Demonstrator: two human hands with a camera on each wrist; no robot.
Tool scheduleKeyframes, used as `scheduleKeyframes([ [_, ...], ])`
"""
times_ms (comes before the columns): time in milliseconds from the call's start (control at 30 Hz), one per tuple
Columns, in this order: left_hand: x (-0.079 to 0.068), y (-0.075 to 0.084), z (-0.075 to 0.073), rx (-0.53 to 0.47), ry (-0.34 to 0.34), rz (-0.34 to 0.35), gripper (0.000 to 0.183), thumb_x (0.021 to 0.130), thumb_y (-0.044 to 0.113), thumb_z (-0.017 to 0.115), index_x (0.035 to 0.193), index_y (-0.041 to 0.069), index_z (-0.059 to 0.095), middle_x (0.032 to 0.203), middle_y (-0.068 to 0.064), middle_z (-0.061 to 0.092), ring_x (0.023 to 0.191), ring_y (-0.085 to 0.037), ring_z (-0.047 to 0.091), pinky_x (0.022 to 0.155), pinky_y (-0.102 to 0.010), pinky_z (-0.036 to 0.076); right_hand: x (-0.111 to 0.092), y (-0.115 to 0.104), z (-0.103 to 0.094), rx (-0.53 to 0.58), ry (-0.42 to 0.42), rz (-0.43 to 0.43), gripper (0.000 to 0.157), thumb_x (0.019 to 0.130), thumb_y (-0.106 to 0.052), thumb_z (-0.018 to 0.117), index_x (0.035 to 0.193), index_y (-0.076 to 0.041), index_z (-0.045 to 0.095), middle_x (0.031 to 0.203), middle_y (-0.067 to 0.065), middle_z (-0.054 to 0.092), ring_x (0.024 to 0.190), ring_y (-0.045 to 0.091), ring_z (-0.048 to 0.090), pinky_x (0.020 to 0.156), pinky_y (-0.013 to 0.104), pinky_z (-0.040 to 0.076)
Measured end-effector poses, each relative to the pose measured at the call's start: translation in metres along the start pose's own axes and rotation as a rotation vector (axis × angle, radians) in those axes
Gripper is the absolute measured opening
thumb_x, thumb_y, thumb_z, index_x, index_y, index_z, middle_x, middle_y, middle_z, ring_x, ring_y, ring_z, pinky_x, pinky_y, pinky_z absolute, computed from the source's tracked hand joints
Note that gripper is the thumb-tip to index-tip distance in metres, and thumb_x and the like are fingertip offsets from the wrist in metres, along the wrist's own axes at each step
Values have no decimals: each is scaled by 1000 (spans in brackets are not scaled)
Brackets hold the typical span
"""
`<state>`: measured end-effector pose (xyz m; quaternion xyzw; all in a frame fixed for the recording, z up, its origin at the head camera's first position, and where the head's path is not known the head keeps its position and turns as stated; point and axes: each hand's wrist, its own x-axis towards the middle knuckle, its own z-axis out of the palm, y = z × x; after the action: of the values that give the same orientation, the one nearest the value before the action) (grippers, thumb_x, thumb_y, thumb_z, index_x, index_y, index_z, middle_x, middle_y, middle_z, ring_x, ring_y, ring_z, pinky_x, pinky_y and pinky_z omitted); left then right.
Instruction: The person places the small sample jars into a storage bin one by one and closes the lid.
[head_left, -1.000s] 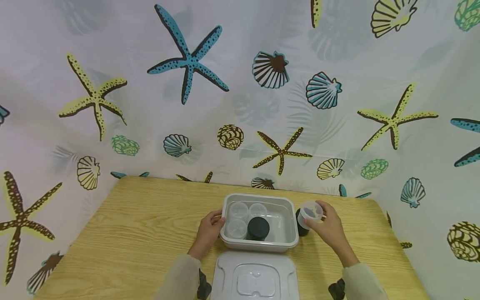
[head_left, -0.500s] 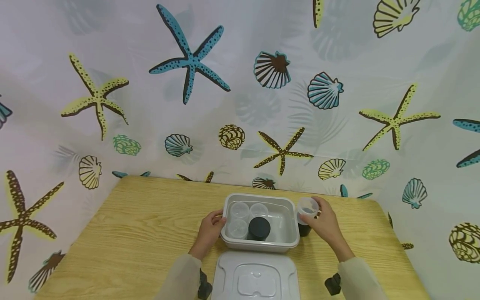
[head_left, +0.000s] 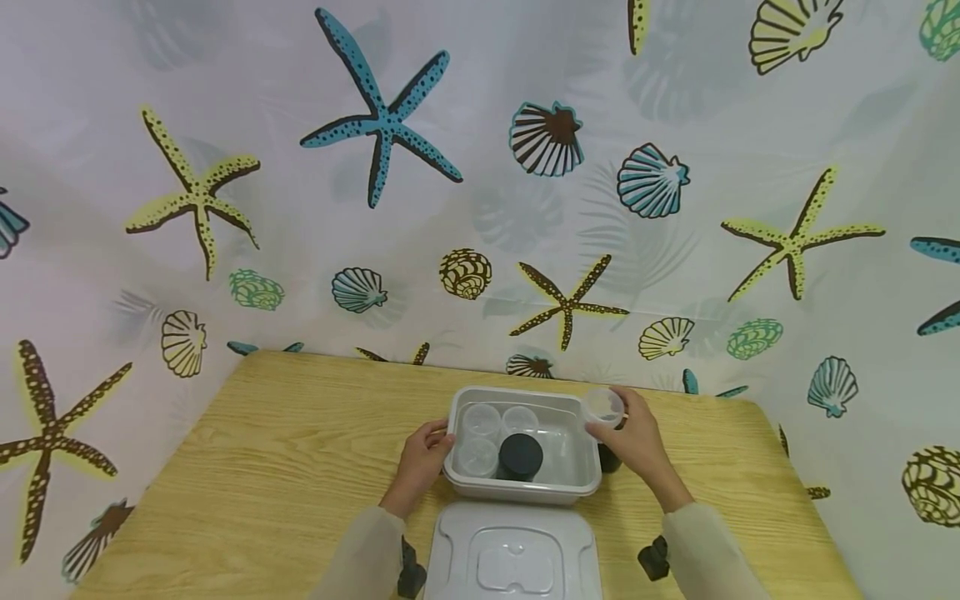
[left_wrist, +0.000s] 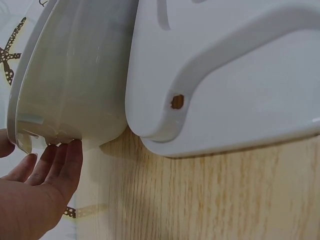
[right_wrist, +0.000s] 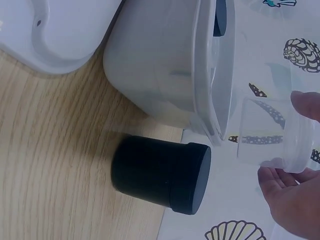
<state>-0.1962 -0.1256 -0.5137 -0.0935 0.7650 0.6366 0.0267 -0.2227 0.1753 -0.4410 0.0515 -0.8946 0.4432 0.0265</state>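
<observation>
A light grey plastic storage box (head_left: 517, 493) stands uncovered on the table. My left hand (head_left: 420, 462) grips its left end, thumb at the rim and fingers against the outer wall; the left wrist view shows the fingertips under the lip. Between thumb and fingers my right hand (head_left: 636, 437) holds a clear plastic cup (right_wrist: 262, 132), raised at the box's right rim. Inside the box, three clear cups (head_left: 480, 457) fill the left part beside a black-lidded jar (head_left: 521, 454). A second black jar (right_wrist: 160, 172) stands upright outside the right end, partly hidden by my hand in the head view.
The box's grey lid (head_left: 517, 554) lies flat on the wooden table (head_left: 300, 467) directly in front of the box. Behind the table hangs a white curtain (head_left: 480, 208) printed with starfish and shells.
My right hand has carried the clear cup leftward and away from me, from over the outside black jar to the box's right rim. The left hand keeps its grip on the box.
</observation>
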Motion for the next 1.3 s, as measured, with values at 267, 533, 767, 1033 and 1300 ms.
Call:
scheduleKeyframes([
  [267,0,-2,0,-10,4,10,38,98,12,52,133,-3,49,120,-26,60,98,-25,63,67,-25,52,3,-6,11,-16,-3,0,64,81,-12,71,135,6,41,133,25,46,120,38,49,98,52,44],
  [533,-1,-2,-1,-18,4,11,38,98,11,52,132,-3,49,121,-27,60,99,-27,63,67,-26,52,6,-8,21,-17,-3,-24,64,79,-12,72,133,7,42,129,25,49,114,37,52,93,51,47],
  [767,0,-4,0,-17,4,11,37,98,11,52,132,-3,50,120,-26,60,100,-26,62,67,-26,52,8,-6,27,-19,-13,5,66,79,-14,74,134,5,42,130,24,49,114,37,53,93,51,48],
  [1033,0,-2,0,-20,-3,0,37,98,12,51,132,-3,49,118,-26,61,97,-23,62,67,-26,52,8,-3,33,-43,-18,43,68,78,-16,74,135,2,42,132,23,48,116,36,53,93,51,48],
  [1300,1,-2,-1,-10,-6,-11,37,98,13,51,133,-1,49,119,-24,61,98,-22,62,68,-25,51,9,1,37,-64,-12,9,68,77,-14,76,134,4,43,130,25,50,116,38,53,93,52,47],
])
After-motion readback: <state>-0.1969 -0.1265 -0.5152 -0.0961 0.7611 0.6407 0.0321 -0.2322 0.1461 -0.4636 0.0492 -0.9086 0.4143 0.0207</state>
